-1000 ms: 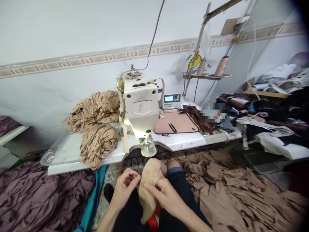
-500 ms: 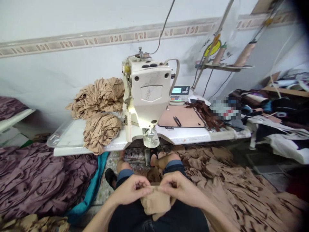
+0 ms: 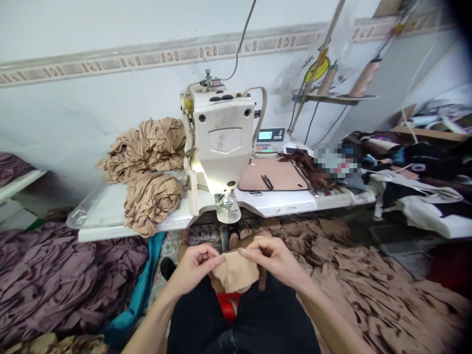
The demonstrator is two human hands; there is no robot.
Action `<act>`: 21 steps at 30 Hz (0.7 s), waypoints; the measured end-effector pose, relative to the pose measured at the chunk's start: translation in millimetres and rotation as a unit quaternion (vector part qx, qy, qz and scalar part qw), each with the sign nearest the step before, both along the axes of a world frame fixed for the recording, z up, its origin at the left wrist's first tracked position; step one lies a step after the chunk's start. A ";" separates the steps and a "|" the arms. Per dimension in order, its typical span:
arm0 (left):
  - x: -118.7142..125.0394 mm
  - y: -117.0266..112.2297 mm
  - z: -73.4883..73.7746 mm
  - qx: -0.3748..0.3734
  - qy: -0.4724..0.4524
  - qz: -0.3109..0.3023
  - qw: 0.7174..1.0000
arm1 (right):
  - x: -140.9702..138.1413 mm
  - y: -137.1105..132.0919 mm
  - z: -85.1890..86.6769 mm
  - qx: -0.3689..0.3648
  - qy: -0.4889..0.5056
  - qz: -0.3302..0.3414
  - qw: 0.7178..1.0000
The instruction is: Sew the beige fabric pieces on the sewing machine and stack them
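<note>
A small piece of beige fabric [image 3: 238,273] hangs between my two hands, above my lap. My left hand [image 3: 197,268] pinches its upper left edge between thumb and fingers. At the upper right edge, my right hand [image 3: 271,255] grips the same cloth in a pinch. The top edge is stretched between them while the lower part droops in folds. Beneath the cloth a red strip [image 3: 228,306] shows against my dark clothing. Just beyond my hands stands a white sewing machine [image 3: 223,142], its lamp lit over the needle area.
Beige fabric heaps [image 3: 153,201] lie left of the machine on the white table [image 3: 106,233]. Black thread snips [image 3: 267,182] rest on a pink mat [image 3: 283,172]. Thread cones [image 3: 365,78] stand at upper right. Purple cloth [image 3: 66,280] and brown cloth [image 3: 354,280] pile up on either side.
Both hands have risen and moved forward with the beige fabric, spreading slightly apart. The cloth's top edge is wider now, and a red strip has come into view below it.
</note>
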State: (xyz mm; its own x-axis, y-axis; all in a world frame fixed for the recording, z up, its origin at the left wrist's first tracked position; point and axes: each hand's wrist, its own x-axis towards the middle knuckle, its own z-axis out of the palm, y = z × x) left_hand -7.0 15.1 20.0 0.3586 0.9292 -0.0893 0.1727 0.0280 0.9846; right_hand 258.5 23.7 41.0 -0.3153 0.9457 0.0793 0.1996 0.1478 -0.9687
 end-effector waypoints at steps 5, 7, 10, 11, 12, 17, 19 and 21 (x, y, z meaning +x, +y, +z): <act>-0.7 -0.6 7.6 0.096 0.053 0.016 0.994 | -3.4 -3.2 0.0 0.096 -0.044 -0.050 0.993; -0.8 2.3 16.1 0.160 0.092 0.012 0.983 | -5.3 -6.7 7.4 0.156 -0.062 -0.067 0.983; 0.2 8.1 28.2 0.226 0.115 0.020 0.967 | -7.5 -9.0 20.6 0.238 -0.074 -0.086 0.965; 1.1 10.2 31.8 0.240 0.117 0.024 0.963 | -8.1 -7.9 24.3 0.254 -0.074 -0.092 0.960; 2.2 12.4 35.1 0.250 0.119 0.028 0.960 | -8.6 -5.5 27.2 0.262 -0.071 -0.098 0.957; 10.2 27.5 47.5 0.247 0.108 0.042 0.962 | -10.5 20.2 29.1 0.213 -0.018 -0.149 0.965; 13.5 35.3 49.5 0.223 0.091 0.052 0.969 | -10.8 31.4 26.0 0.167 0.016 -0.155 0.974; 16.5 42.8 49.8 0.195 0.070 0.074 0.976 | -10.7 39.9 22.7 0.119 0.047 -0.155 0.980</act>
State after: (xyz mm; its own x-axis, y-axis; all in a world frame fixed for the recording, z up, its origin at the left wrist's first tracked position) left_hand 9.6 57.9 69.8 0.2275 0.9432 0.2423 0.3286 -0.3086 0.8926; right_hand 247.8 63.6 63.8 0.0038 0.9457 0.3249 0.1825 0.3188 -0.9301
